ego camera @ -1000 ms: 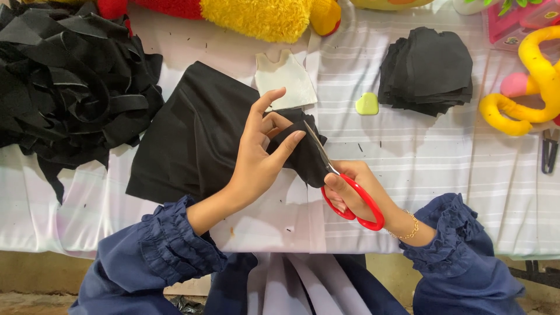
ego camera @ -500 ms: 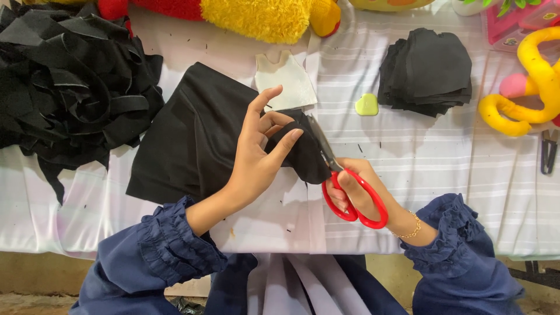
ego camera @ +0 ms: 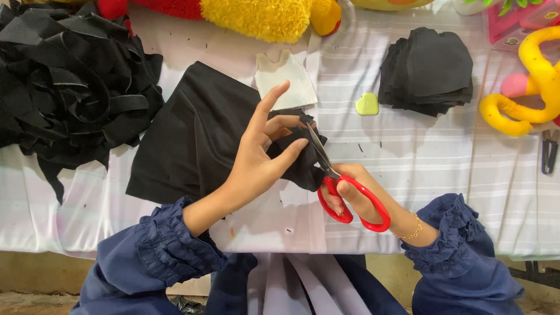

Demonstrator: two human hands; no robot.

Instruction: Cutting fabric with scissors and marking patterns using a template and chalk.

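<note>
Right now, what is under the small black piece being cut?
Under the small black piece lie a larger black cloth and the white striped table cover. The left hand hides the rest.

Both arms in dark navy-blue long sleeves, loose fabric, gathered ruffled cuffs at wrists. Left hand point(ego camera: 252, 169) bare, no rings seen. Right hand point(ego camera: 356, 195) bare, thin gold chain bracelet point(ego camera: 410, 231) at wrist. Navy garment continues over lap, with pale pleated fabric between.

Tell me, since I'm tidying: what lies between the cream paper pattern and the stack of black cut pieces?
Head view: a small yellow-green chip lies on the striped tablecloth.
</note>
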